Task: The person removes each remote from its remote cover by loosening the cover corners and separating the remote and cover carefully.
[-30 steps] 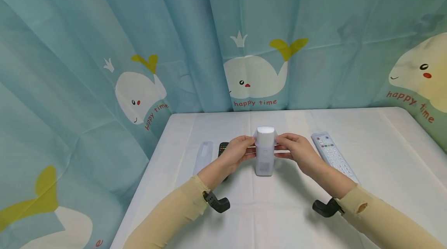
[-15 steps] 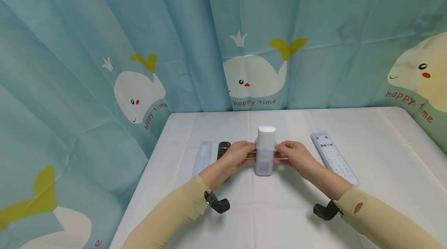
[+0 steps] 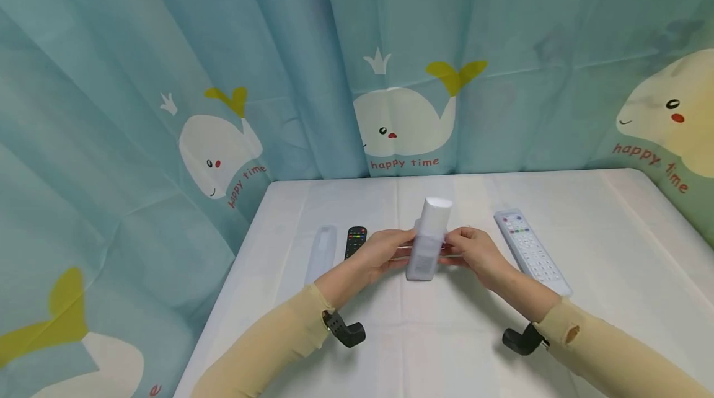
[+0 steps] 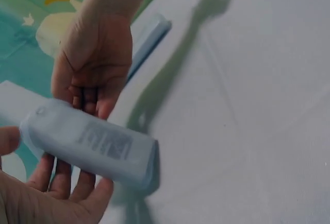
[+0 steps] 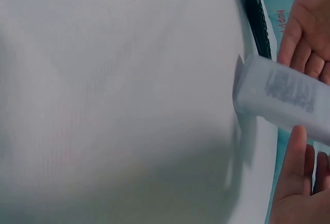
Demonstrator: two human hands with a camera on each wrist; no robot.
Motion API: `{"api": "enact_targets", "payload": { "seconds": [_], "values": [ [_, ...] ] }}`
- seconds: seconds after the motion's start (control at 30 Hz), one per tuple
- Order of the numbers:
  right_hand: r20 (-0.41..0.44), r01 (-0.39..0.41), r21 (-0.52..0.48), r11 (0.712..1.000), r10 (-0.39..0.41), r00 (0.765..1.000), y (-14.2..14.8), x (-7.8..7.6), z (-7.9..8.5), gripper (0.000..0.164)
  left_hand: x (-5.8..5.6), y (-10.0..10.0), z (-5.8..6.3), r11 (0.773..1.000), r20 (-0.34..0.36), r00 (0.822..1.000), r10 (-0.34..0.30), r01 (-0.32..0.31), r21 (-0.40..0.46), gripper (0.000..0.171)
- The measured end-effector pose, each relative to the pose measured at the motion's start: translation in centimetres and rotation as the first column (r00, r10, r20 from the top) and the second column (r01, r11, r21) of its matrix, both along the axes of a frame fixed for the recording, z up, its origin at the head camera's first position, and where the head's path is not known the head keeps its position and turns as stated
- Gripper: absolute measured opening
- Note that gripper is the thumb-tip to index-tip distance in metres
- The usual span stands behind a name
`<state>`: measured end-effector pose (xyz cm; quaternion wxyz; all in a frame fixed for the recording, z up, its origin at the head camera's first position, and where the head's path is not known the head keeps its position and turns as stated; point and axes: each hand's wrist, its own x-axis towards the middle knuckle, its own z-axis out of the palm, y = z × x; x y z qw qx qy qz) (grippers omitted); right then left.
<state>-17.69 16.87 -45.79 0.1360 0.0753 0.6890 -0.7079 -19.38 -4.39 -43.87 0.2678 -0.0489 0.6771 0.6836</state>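
Note:
A white remote control (image 3: 436, 215) stands partly inside a translucent remote cover (image 3: 425, 258), its bare upper end sticking out. The cover's lower end is near the tabletop, and the remote leans to the right. My left hand (image 3: 383, 250) holds the cover's left side near its opening, thumb above and fingers under it. Opposite, my right hand (image 3: 473, 252) grips the right edge, with the fingertips partly hidden behind the cover. A printed label shows through the cover (image 4: 87, 136) in the left wrist view.
Left of the hands lie a black remote control (image 3: 356, 240), partly behind the left forearm, and another translucent cover (image 3: 320, 252). A white remote in a clear cover (image 3: 530, 249) lies at the right. A whale-print curtain (image 3: 312, 106) hangs behind the white table (image 3: 446, 354).
The white remote and its cover have gone from upright to leaning right at the top. More of the white remote shows above the cover than a second ago. Both hands have shifted slightly.

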Motion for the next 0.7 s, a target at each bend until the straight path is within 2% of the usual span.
{"api": "enact_targets", "payload": {
  "seconds": [0.1, 0.3, 0.5, 0.7],
  "values": [
    [0.004, -0.001, -0.005, 1.000, 0.001, 1.000, -0.2, 0.1, 0.1, 0.030, 0.1, 0.0, 0.3, 1.000, -0.002, 1.000, 0.005, -0.005, 0.014, 0.042],
    [-0.001, -0.009, -0.003, 1.000, 0.009, 1.000, -0.5, 0.6, 0.4, 0.055, 0.1, -0.1, 0.7, 0.998, 0.038, 0.998, 0.048, -0.049, 0.031, 0.040],
    [-0.037, 0.018, 0.008, 1.000, -0.018, 0.999, -0.7, 0.9, 0.8, 0.053, 0.1, -0.3, 1.0, 0.996, 0.053, 0.996, 0.066, -0.069, 0.061, 0.039],
    [-0.063, 0.051, 0.024, 0.998, -0.049, 0.997, -0.8, 0.8, 1.4, 0.051, 0.0, -0.3, 1.0, 0.997, 0.032, 0.997, 0.068, -0.069, 0.045, 0.038]
  ]
}}
